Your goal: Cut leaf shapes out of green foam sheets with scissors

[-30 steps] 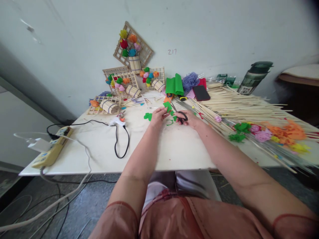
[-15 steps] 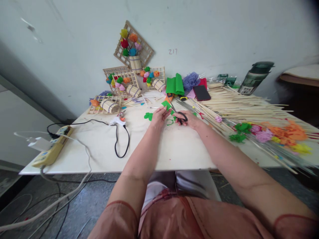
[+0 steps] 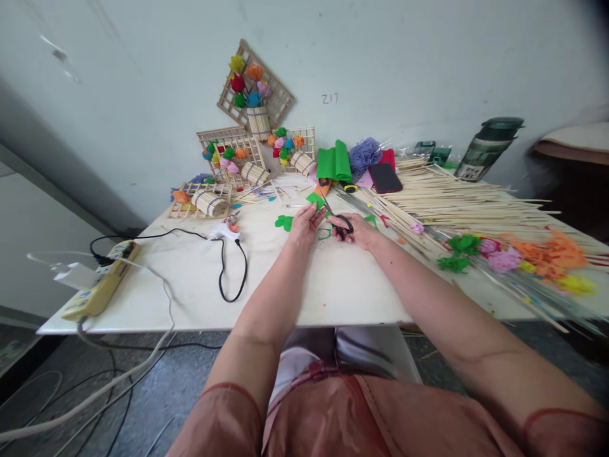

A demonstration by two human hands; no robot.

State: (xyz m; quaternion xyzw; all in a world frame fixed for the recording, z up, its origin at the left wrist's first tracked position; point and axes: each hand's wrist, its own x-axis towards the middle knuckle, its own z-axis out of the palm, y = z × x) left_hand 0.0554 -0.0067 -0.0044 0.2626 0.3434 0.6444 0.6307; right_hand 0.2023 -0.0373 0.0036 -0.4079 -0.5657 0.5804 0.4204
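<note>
green felt scrap (image 3: 315, 199), small and bright, pinched in left hand (image 3: 304, 224) grip; right hand (image 3: 360, 232) clasps scissors (image 3: 342, 224).

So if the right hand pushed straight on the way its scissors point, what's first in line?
The green paper piece pinched in the left hand. The right hand holds black-handled scissors pointing away and slightly left, blades apparently at the piece's edge, though depth is unclear.
</note>
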